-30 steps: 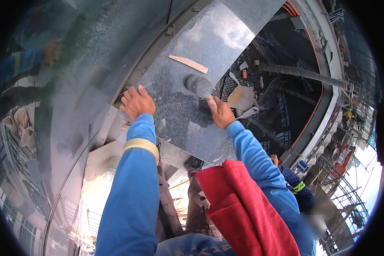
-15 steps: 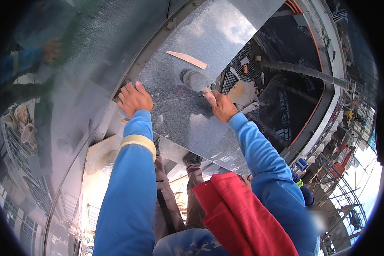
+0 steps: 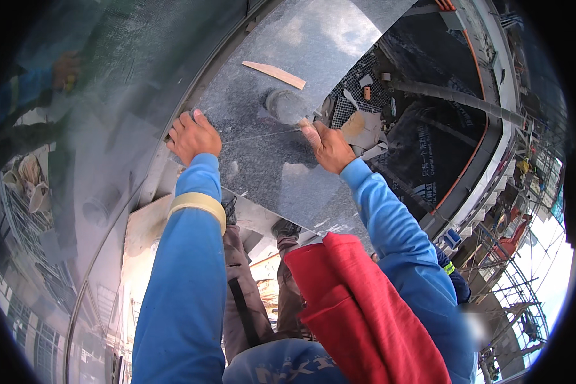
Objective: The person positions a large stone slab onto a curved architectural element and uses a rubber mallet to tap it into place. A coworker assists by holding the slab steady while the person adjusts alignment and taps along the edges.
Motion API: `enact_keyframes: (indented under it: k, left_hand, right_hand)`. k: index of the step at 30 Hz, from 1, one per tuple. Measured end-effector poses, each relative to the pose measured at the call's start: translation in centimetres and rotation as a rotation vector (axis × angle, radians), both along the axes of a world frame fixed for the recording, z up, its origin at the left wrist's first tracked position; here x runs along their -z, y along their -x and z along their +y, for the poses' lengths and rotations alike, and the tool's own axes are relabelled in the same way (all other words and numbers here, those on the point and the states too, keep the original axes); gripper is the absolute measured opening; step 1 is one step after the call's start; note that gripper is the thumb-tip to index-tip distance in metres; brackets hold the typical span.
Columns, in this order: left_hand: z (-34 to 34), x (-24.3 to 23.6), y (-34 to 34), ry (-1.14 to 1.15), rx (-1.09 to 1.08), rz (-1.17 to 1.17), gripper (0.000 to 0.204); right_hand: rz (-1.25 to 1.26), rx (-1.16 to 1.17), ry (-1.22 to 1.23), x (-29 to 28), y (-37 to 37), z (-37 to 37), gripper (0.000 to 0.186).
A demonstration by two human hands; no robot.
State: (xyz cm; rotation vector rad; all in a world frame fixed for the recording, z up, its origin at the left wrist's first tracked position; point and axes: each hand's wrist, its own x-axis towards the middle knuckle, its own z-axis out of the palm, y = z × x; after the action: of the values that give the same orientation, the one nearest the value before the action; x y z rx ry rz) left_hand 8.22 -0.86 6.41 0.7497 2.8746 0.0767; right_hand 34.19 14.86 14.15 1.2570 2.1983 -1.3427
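My left hand [image 3: 195, 137] lies with fingers spread on the left edge of a large grey speckled stone slab [image 3: 262, 169]. A cream roll of tape [image 3: 198, 203] circles my left forearm like a bracelet. My right hand [image 3: 330, 148] is closed round the handle of what looks like a mallet; most of the handle is hidden by my fingers. Its round, dusty grey head [image 3: 288, 105] is over the slab; whether it touches the surface I cannot tell. Beyond it, a thin tapered strip of wood [image 3: 274, 74] lies on the slab.
A glossy dark panel [image 3: 128, 83] stands along the left. Right of the slab is a recess lined with black sheeting [image 3: 429, 147], crossed by a pole [image 3: 454, 96] and holding scraps. Red cloth [image 3: 365, 313] hangs before my body. Another person's dark sleeve [image 3: 453, 275] shows at right, near scaffolding.
The view has shifted slightly, so the slab, wood strip and both hands appear a little higher and further left. Both hands keep their places on the slab and the mallet.
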Motion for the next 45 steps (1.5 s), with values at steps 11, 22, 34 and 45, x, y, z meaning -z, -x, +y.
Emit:
enact_keyframes:
  k: [11, 22, 34, 45]
  left_hand:
    - [0.1, -0.4, 0.1, 0.017, -0.005, -0.022, 0.042]
    - [0.0, -0.2, 0.1, 0.026, 0.003, 0.001, 0.041]
    - [0.1, -0.2, 0.1, 0.024, -0.001, -0.009, 0.043]
    - [0.0, -0.2, 0.0, 0.045, -0.002, -0.028, 0.045]
  right_hand:
    - [-0.084, 0.003, 0.022, 0.4, 0.3, 0.9, 0.074]
    - [-0.101, 0.003, 0.028, 0.5, -0.2, 1.1, 0.076]
    - [-0.036, -0.017, 0.006, 1.2, -0.6, 1.7, 0.078]
    - [-0.02, -0.007, -0.042, 1.7, -1.7, 1.7, 0.082]
